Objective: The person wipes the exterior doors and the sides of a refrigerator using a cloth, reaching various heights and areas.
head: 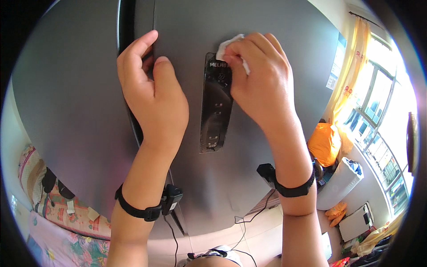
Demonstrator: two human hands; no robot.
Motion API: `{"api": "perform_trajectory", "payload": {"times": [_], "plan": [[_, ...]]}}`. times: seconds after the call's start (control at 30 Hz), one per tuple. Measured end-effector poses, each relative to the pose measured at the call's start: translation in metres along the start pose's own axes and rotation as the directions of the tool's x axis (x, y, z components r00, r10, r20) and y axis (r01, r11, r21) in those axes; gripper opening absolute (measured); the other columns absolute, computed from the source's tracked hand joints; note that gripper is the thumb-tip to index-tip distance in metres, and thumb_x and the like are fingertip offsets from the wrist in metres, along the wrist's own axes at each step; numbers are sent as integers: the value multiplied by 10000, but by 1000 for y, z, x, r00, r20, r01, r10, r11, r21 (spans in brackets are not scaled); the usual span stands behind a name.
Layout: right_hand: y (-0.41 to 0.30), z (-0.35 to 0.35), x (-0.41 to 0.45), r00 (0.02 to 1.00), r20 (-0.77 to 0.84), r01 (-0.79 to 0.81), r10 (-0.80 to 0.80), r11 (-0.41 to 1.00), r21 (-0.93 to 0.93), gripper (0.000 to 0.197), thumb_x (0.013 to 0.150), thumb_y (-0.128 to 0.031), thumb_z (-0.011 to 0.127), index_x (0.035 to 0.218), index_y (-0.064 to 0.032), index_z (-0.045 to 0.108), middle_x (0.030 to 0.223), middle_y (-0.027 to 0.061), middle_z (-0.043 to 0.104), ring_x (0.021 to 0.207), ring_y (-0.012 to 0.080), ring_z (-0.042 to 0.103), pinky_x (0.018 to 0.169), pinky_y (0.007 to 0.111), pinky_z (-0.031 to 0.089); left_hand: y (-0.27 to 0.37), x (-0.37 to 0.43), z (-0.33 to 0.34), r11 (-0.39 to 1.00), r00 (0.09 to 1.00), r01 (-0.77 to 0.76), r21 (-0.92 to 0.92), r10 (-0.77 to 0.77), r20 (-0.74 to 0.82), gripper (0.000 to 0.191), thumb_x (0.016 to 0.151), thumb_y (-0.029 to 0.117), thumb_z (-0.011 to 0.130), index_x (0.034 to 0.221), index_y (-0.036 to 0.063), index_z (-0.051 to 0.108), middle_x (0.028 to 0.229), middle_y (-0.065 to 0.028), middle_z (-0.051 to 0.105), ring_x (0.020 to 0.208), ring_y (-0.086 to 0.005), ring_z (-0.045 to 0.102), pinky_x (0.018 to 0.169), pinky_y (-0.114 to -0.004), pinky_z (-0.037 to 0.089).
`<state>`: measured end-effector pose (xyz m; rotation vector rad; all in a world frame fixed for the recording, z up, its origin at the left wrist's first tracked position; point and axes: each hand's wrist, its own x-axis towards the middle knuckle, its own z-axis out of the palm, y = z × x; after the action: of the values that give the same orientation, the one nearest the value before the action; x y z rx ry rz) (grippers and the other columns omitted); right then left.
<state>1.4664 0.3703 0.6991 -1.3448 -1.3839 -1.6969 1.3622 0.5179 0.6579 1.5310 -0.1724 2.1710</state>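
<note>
A dark grey double-door refrigerator (186, 187) fills the view before me. My right hand (263, 63) pinches a folded white cloth or tissue (228, 46) against the top of the black control panel (213, 123). That panel bears writing, small symbols and some light specks; its upper right corner is hidden by the hand and the cloth. At the dark vertical gap (126, 23) between the doors is my left hand (156, 86). Its thumb and index finger are apart, near the right door's edge, with nothing seen between them. The other left fingers are mostly hidden.
Black straps with small devices (171, 198) sit on both wrists, and cables (245, 230) hang from them. Rightward are an orange bag (324, 143), a white roll-like bundle (340, 183), a yellow curtain (353, 66) and a window. Patterned bedding (73, 237) lies at lower left.
</note>
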Motion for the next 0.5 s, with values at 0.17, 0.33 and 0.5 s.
{"api": "perform_trajectory", "payload": {"times": [0.17,0.33,0.5], "plan": [[19,-17,-46,984,2,-179,179,984,17,189,793,47,698,917,-86,649,927,89,610,917,326,582,836,429,467,-6,3,-4,999,1000,-6,-44,7,3,291,933,-15,537,1205,6,641,1244,-125,630,1115,-256,620,971,-363,501],[41,-19,-83,996,-84,-33,24,993,-110,385,821,69,659,1148,-132,636,1248,140,581,1186,393,538,1026,486,404,-4,2,-2,987,989,-147,63,148,-16,269,916,3,569,1165,41,664,1259,-113,654,1164,-277,603,993,-384,453],[99,-23,13,958,-257,-170,126,973,-157,325,962,-21,542,1277,-27,626,1410,213,549,1355,406,497,1152,495,393,23,8,-2,882,907,-407,237,420,-6,260,919,-35,590,1176,-15,631,1288,-146,614,1181,-278,570,1013,-384,433]]}}
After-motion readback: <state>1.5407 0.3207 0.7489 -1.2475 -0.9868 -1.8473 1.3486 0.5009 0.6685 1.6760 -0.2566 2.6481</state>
